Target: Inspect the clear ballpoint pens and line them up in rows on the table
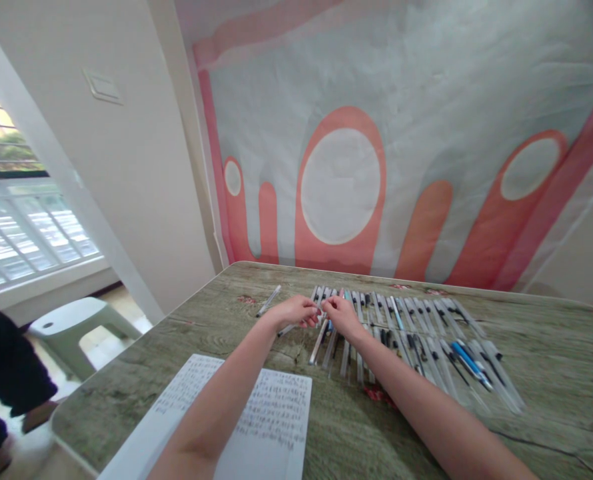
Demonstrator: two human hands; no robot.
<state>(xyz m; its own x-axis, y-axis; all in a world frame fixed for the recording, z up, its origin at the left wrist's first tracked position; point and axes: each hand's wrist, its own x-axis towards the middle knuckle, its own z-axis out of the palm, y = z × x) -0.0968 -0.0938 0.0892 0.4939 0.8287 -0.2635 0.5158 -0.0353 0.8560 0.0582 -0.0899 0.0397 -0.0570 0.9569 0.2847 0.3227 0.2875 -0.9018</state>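
Two rows of pens (pixel 429 317) lie side by side on the wood-patterned table (pixel 541 327), most of them clear with dark parts. My left hand (pixel 299 311) is at the left end of the rows, fingers closed around a clear pen (pixel 287 329) that points down to the left. Close beside it, fingertips nearly meeting, my right hand (pixel 340 313) is pinched over the pens; what it grips is too small to make out. Apart from the rows, a single pen (pixel 268 301) rests farther left. Blue pens (pixel 471 365) show in the near row's right part.
An open notebook with handwriting (pixel 276 407) lies under my left forearm. A thin dark cord (pixel 541 445) crosses the near right of the table. A white stool (pixel 71 320) and a person's dark-clothed legs (pixel 6 360) are at the left. Behind the table stands a patterned wall (pixel 256 100).
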